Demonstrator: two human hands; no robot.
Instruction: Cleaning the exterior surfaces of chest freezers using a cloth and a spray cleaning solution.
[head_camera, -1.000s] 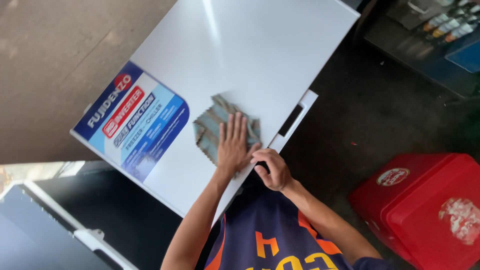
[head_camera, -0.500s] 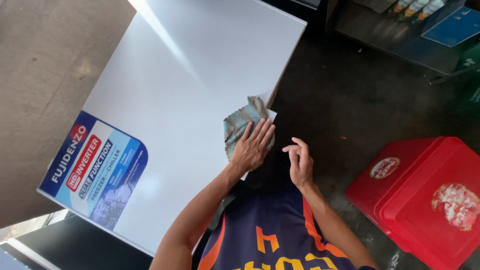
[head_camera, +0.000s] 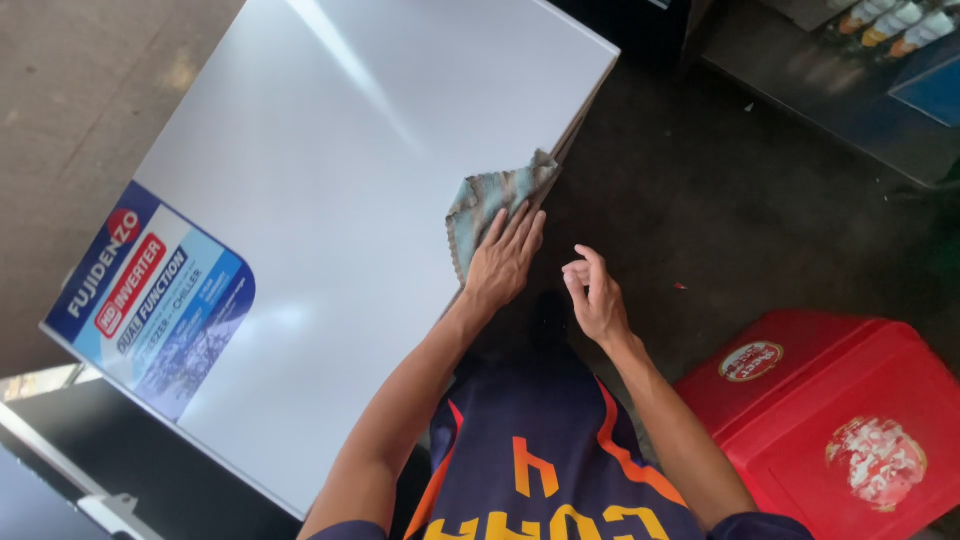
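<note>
Red crate (head_camera: 840, 420) cut off by edge; cloth (head_camera: 490, 205) partly hidden.

Bright daylight streaks glare across the white lid (head_camera: 330, 180); the dark floor (head_camera: 740, 190) looks dim, perhaps slightly blurred.

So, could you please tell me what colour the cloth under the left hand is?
The cloth is muted blue-green with brownish streaks, seen in the head view.

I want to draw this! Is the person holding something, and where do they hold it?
The left hand presses flat on the near end of a grey-green cloth at the white lid's edge, not gripping it. The right hand holds nothing.
</note>
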